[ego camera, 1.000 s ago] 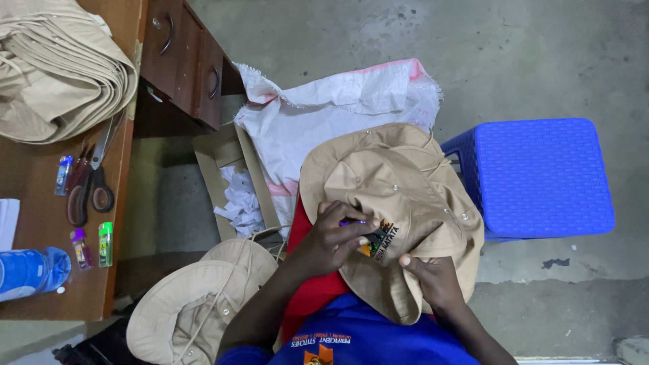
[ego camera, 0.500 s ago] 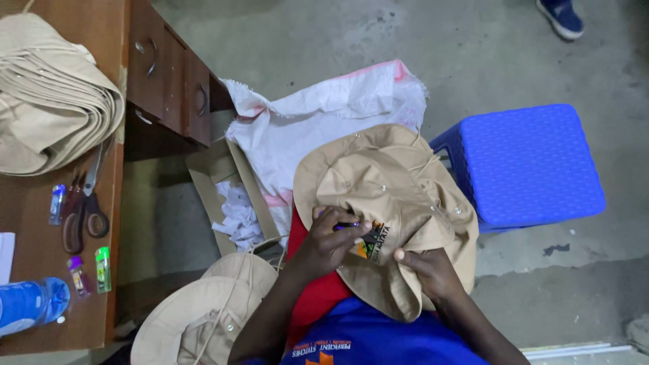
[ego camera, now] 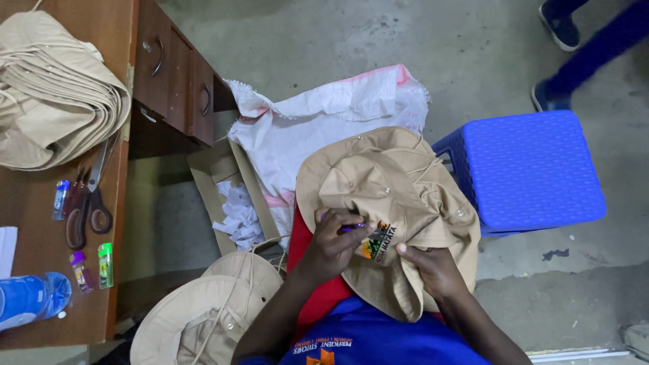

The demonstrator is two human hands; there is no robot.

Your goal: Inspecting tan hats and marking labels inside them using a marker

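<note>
resting over a grey concrete floor (ego camera: 338, 40), both hands' fingers (ego camera: 338, 226) clamp a tan hat (ego camera: 385, 182).

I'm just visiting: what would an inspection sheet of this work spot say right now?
Surface: wooden desk with drawers, grey concrete floor.
Job's things: tan hat on the lap; small purple tool.
Clutter: stacked hats, scissors, bottle, cardboard box of scraps, white sack, second hat.
Hands: left hand holds the tool at the hat's badge; right hand grips the brim.
Cables: nothing seen.
Surroundings: blue stool; another person's feet.
</note>
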